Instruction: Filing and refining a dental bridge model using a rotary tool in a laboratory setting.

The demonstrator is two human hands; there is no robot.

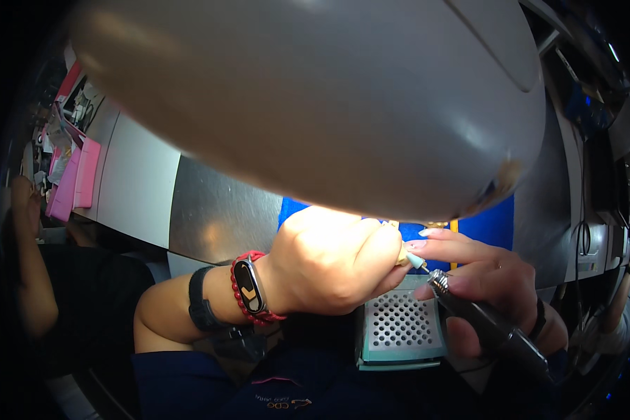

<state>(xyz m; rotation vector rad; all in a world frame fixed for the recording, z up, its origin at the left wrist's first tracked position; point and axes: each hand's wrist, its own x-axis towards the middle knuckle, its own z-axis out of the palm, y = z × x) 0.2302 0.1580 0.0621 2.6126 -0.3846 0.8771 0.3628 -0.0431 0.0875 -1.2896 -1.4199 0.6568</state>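
My left hand (329, 262) is closed around a small pale yellow piece (402, 255). Its fingers hide most of the piece, so I cannot make out its kind. In my right hand (493, 269) is a dark rotary handpiece (493, 329) with a ribbed metal collar, slanting up to the left. A pale blue-green cone-shaped bit (414, 260) on its thin shank meets the yellow piece at my left fingertips. Both hands are close together under bright light. Below them stands a box with a perforated metal top (402, 322).
A large grey lamp hood (329, 112) hangs low over the hands. A blue mat (497, 238) lies beneath, with small gold-coloured things (435, 226) on it. Pink bins (84, 175) stand far left. Other people's arms (31, 259) show at both edges.
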